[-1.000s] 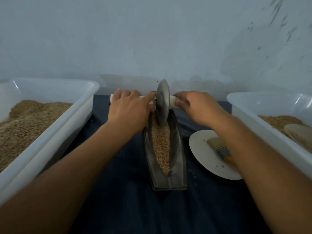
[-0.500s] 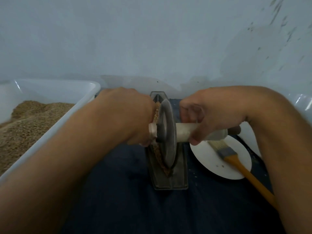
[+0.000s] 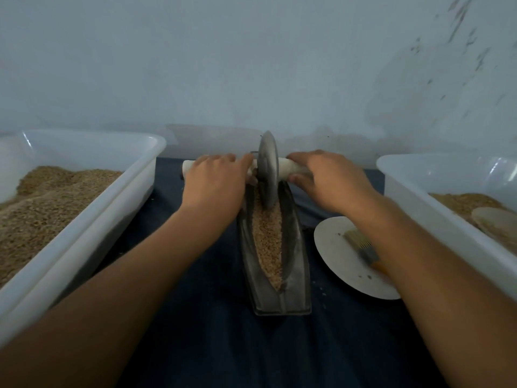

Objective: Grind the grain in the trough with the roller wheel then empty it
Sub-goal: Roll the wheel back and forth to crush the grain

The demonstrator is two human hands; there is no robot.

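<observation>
Both hands, left hand (image 3: 216, 182) and right hand (image 3: 328, 180), grip the roller wheel (image 3: 268, 169) axle at the far end of the grain-filled trough (image 3: 275, 247); an overshoot could derail it, scattering grain (image 3: 267, 236) onto the tabletop (image 3: 212, 345).

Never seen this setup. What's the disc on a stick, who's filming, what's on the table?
No machine here: a person works bare-handed, and the single view comes from a wide-angle camera on their head, looking down. The disc is a metal roller wheel on a pale axle handle. The left hand and right hand each grip one end. It stands at the far end of a boat-shaped metal trough holding grain. A dark cloth covers the table. White tubs of grain sit left and right. A white plate carries a brush.
</observation>
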